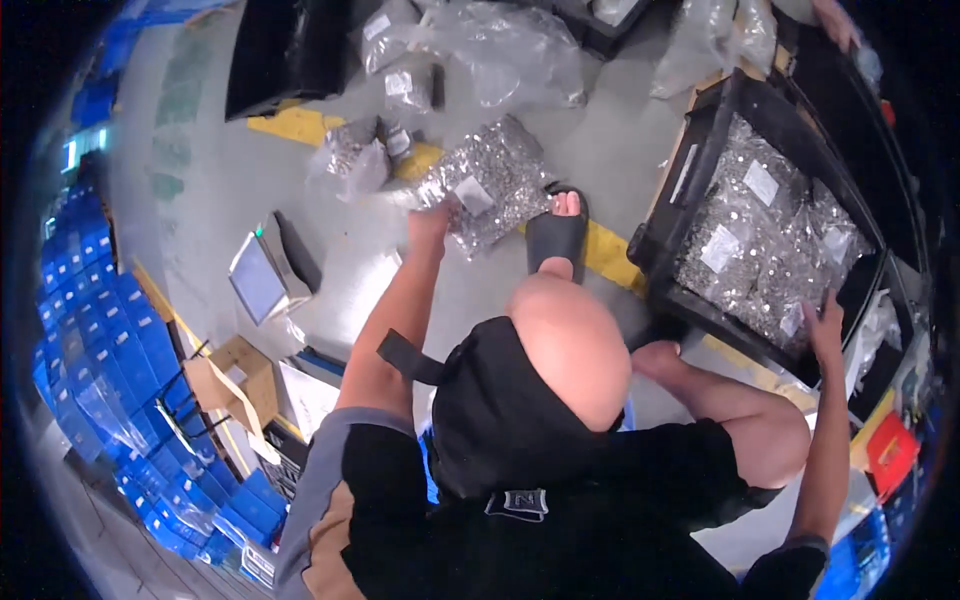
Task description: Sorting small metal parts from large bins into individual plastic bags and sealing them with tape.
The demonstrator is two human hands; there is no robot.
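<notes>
My left hand (432,220) grips the near-left edge of a clear plastic bag of small shiny metal parts (510,170), which lies on the floor beside my foot. Its fingertips are partly hidden by the plastic. The exact kind of metal parts is too small to tell. On the right, my right hand (825,328) is over the near-right corner of a black crate (665,225), thumb and fingers apart, against the bags inside. Several similar bags of metal parts (750,240) with white labels fill that crate.
Smaller filled bags (350,160) and loose clear plastic (520,55) lie farther off. A tilted scale-like device with a screen (262,275) stands left, near an open cardboard box (235,380). Blue bins (90,330) line the far left. A red container (890,450) is at right.
</notes>
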